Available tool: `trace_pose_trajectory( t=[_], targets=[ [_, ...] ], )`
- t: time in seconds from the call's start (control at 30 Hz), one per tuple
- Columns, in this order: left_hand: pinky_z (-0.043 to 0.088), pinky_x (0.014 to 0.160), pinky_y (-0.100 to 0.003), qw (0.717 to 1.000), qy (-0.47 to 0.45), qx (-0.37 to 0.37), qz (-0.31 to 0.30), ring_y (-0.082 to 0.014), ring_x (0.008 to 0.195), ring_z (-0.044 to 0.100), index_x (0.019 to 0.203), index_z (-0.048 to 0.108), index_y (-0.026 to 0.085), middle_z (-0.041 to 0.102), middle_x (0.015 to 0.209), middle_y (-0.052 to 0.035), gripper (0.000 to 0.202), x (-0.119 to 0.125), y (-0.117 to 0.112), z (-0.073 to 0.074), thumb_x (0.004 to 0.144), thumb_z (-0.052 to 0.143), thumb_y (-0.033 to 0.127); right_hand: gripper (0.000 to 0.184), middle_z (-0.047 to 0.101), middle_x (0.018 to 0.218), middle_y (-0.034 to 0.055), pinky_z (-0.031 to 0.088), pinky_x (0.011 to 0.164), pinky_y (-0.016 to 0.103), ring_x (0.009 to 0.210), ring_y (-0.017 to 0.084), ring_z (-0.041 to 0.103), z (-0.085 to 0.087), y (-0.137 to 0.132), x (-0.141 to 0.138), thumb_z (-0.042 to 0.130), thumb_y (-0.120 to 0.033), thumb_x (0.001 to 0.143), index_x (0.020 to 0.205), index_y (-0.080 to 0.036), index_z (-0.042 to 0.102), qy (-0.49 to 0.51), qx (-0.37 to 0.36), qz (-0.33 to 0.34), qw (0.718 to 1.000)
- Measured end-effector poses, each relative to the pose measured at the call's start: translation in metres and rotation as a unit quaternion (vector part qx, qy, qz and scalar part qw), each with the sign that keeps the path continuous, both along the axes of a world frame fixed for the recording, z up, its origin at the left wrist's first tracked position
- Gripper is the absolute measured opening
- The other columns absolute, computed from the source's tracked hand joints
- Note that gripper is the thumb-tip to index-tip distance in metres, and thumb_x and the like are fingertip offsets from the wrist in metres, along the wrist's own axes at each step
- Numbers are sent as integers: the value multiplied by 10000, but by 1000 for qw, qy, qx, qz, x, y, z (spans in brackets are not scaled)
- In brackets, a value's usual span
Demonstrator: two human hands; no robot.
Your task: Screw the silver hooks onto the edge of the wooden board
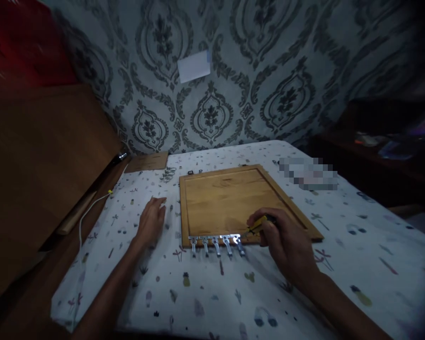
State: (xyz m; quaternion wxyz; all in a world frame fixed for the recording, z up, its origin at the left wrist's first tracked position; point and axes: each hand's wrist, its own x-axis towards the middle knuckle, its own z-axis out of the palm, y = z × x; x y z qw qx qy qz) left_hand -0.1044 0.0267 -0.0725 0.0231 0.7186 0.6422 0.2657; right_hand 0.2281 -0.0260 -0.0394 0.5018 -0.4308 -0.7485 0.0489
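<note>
A framed wooden board [226, 200] lies flat on a table covered by a white patterned cloth [212, 288]. A metal hook rail [217, 242] with several hooks sits on the board's near edge. My right hand [281, 241] is closed on a yellow-handled screwdriver [256, 226], whose tip points at the right end of the rail. My left hand [151, 219] rests flat on the cloth just left of the board, fingers stretched out, holding nothing.
Small metal parts [168, 174] and a piece of cardboard [146, 161] lie at the table's far left. A white cable [88, 212] runs along the left edge beside a wooden panel [38, 160]. Patterned wallpaper stands behind; dark furniture stands at right.
</note>
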Motion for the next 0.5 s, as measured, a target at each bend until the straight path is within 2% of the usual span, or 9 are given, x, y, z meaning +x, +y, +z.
trace_pose_trajectory(
  t=[0.2, 0.33, 0.43, 0.5],
  targets=[
    [471, 1073, -377, 996, 39, -32, 69, -244, 1185, 603, 1396, 569, 145, 649, 1180, -132, 460, -28, 55, -2, 975, 384, 120, 277, 561, 603, -42, 395, 436, 254, 389, 114, 490, 2, -3, -4, 367, -365, 1067, 950, -219, 571, 11, -16, -2, 1000],
    [488, 1032, -372, 991, 68, -59, 101, -256, 1189, 605, 1403, 569, 172, 658, 1178, -125, 448, -31, 75, -4, 986, 416, 113, 308, 562, 613, -38, 386, 435, 252, 394, 111, 476, 4, -5, -5, 357, -397, 1068, 944, -215, 573, 24, -23, 1, 999],
    [536, 996, -433, 988, 87, -70, 103, -252, 1161, 627, 1347, 591, 185, 638, 1268, -118, 346, -32, 81, -3, 1013, 552, 267, 309, 582, 638, -27, 403, 452, 255, 409, 112, 491, 2, -6, -4, 360, -393, 1067, 931, -215, 574, 28, -23, -3, 999],
    [566, 961, -466, 987, 98, -75, 101, -248, 1136, 641, 1308, 600, 181, 619, 1316, -113, 371, -34, 82, -2, 989, 625, 369, 301, 583, 645, -26, 410, 461, 255, 417, 113, 497, 1, -7, -4, 362, -381, 1068, 933, -214, 573, 27, -20, -6, 999]
  ],
)
